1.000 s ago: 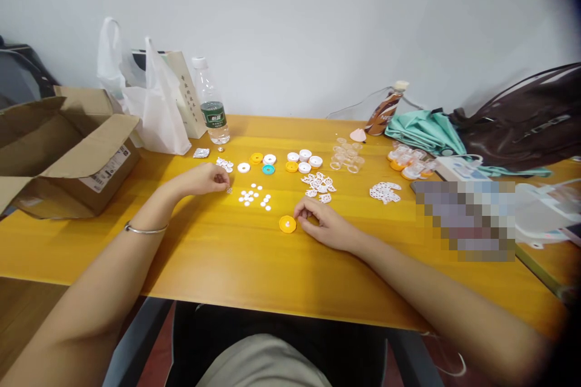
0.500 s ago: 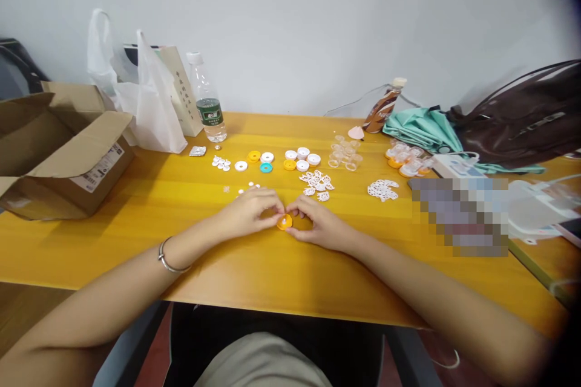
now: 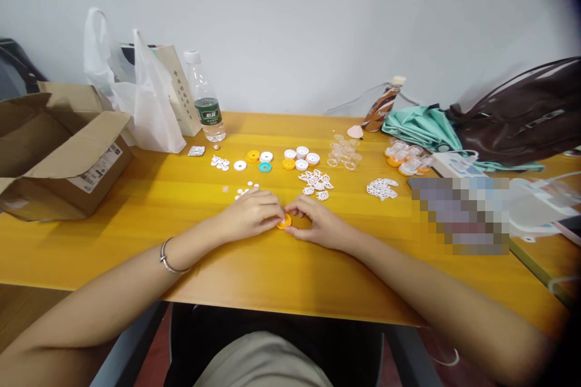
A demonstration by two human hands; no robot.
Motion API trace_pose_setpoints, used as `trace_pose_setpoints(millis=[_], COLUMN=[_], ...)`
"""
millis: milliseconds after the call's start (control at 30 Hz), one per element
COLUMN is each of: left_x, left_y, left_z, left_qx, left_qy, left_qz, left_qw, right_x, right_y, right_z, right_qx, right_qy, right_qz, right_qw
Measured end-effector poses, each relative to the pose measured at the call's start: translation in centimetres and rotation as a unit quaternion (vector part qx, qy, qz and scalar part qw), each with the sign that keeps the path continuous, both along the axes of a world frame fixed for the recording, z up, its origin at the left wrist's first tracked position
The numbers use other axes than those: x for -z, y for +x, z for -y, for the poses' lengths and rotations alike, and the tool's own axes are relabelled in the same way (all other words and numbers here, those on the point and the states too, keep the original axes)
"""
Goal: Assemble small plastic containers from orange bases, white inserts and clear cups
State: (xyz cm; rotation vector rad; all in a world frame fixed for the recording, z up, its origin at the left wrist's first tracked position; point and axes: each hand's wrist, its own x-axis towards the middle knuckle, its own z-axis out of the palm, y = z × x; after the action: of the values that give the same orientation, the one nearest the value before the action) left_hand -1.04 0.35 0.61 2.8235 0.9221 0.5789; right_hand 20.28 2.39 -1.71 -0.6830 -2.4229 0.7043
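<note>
A small orange round plastic cup (image 3: 285, 223) rests on the yellow table between both hands, with a tiny pale piece at its middle. My right hand (image 3: 315, 224) curls around its right side, thumb in front and fingers behind, gripping the rim. From the left, my left hand (image 3: 254, 216) reaches over the cup with its fingertips pinched together at the centre; whatever they pinch is too small to make out. Just behind my left hand lie several little white parts (image 3: 240, 192), partly hidden by it. White openwork pieces (image 3: 315, 181) are piled beyond my right hand.
White, orange and teal discs (image 3: 265, 167), round white cups (image 3: 302, 164) and clear cups (image 3: 344, 154) stand farther back. An open cardboard box (image 3: 95, 163), a plastic bag (image 3: 154, 103) and a water bottle (image 3: 209, 112) are left; a phone-like blurred patch (image 3: 458, 214) and brown bag (image 3: 521, 115) right.
My left hand has shifted slightly right, its fingertips moving from the cup's left rim over to its middle. My right hand keeps its place around the cup.
</note>
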Motion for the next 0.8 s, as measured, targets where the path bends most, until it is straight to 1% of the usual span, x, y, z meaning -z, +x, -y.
trace_pose_setpoints(millis=[100,167,300,533,800], left_x=[-0.13,-0.28,-0.53,-0.12,0.03], left_y=[-0.01,-0.09,-0.43,-0.64,-0.65], left_z=[0.13,0.16,0.06,0.03,0.15], left_qx=[0.004,0.000,-0.009,0.020,0.018], left_qy=[0.011,0.006,-0.028,-0.096,-0.112], left_qz=[-0.007,0.001,0.026,0.061,0.067], left_qw=[1.000,1.000,0.999,0.993,0.991], right_x=[-0.12,-0.22,-0.26,-0.16,-0.03], right_y=[-0.03,-0.04,0.01,0.19,0.29], right_z=[0.04,0.09,0.15,0.05,-0.17], right_qx=[0.000,0.000,-0.001,0.005,0.005], right_qy=[-0.001,-0.004,-0.002,0.004,-0.006], right_qz=[-0.001,-0.001,0.000,0.000,-0.038], right_qw=[1.000,1.000,1.000,1.000,0.999])
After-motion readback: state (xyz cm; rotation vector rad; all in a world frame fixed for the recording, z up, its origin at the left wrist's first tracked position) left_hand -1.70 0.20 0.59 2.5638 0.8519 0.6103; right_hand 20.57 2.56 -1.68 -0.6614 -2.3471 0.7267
